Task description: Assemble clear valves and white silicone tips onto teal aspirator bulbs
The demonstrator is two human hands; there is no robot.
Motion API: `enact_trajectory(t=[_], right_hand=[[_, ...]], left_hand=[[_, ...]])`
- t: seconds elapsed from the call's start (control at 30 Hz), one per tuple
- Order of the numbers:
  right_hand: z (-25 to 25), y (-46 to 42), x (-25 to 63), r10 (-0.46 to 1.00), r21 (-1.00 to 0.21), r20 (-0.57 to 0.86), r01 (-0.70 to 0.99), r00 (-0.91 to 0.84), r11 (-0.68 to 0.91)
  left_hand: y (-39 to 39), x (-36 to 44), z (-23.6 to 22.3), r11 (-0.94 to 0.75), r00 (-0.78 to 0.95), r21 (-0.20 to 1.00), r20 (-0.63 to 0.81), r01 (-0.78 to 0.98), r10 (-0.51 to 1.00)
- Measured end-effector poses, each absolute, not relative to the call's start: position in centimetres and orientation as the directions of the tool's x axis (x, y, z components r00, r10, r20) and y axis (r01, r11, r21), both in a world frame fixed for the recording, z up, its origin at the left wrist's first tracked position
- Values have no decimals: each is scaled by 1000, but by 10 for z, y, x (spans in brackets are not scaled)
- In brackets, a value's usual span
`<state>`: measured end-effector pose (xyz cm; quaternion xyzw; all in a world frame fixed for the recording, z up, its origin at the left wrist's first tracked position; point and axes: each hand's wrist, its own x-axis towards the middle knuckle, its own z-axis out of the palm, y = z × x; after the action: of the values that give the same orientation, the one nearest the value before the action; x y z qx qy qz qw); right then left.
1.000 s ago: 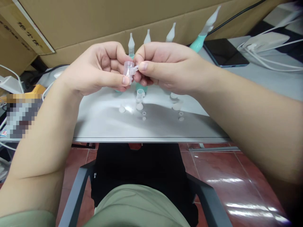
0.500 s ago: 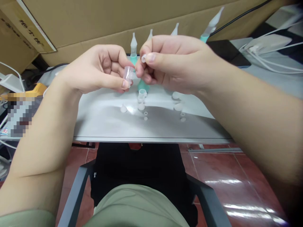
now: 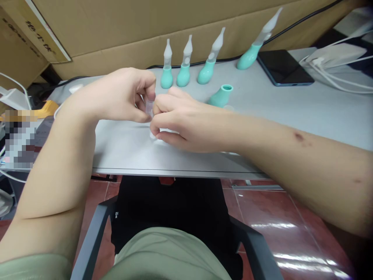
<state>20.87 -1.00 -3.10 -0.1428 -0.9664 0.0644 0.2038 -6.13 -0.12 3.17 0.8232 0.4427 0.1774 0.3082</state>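
Note:
A clear plastic tube (image 3: 149, 107) is pinched between the thumb and fingers of my left hand (image 3: 128, 95), just above the table. My right hand (image 3: 180, 122) is low over the table, close beside the tube and partly covering it. Its thumb and index finger come together by a small translucent cone-shaped piece (image 3: 152, 135); whether they grip anything is hidden. Beyond the hands, a mint-green rubber bulb (image 3: 219, 97) lies with its open neck up and to the right. My right hand and forearm hide most of the small parts on the table.
Several mint-green bulb aspirators with white tips, one of them a tilted aspirator (image 3: 249, 56), stand along the cardboard wall (image 3: 116, 27). A phone (image 3: 284, 67) and white cables (image 3: 335, 74) lie at the right. An orange object (image 3: 46, 110) sits at the left table (image 3: 122, 151) end.
My right hand has carried a small white ring away from the tube, then dropped toward the table and turned palm down. My left hand has lowered slightly, still holding the tube.

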Motion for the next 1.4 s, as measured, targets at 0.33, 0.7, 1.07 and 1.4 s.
enact_trajectory(t=[0.33, 0.7, 1.07, 1.4], right_hand=[[-38, -22, 186, 298, 64, 341, 338, -892, 939], [-41, -17, 184, 315, 102, 319, 363, -894, 926], [-35, -4, 196, 347, -28, 327, 358, -879, 933], [-19, -7, 200, 434, -147, 205, 411, -877, 900]], left_hand=[[0, -49, 33, -460, 549, 475, -61, 751, 834], [1, -50, 26, -436, 486, 295, -123, 850, 865], [6, -52, 21, -406, 454, 249, -182, 880, 872], [-4, -46, 51, -474, 506, 178, -326, 863, 799]])
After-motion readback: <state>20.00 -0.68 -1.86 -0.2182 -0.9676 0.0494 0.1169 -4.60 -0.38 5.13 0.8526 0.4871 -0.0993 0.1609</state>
